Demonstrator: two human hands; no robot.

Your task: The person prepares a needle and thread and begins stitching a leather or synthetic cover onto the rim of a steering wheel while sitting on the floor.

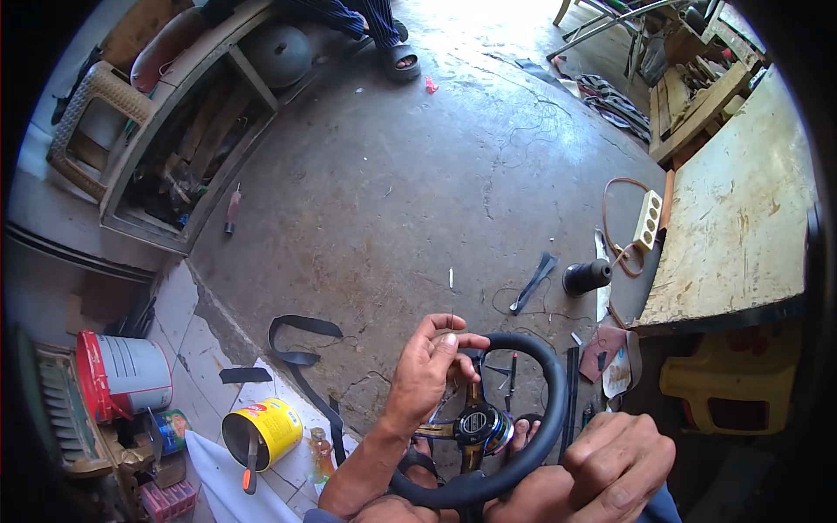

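A steering wheel (551, 383) with a black-wrapped rim and shiny metallic spokes leans between my knees, its round hub facing up. Above the rim's upper left, my left hand (423, 370) pinches thumb against forefinger, and a thin dark needle (452, 307) stands up from the fingertips. My right hand (623, 462) is raised to the right of the rim, apart from it, fingers curled closed. What it grips, if anything, is hidden. Beyond the wheel stands a cone of black thread (588, 276), with a dark strip (534, 283) and loose thread nearby.
At left are a yellow tin (279, 429) holding an orange-handled tool, a white-and-red bucket (131, 375) and a black strap (301, 327). A power strip (647, 220) lies beside the pale board (732, 209) at right. Another person's sandalled foot (403, 64) is far ahead.
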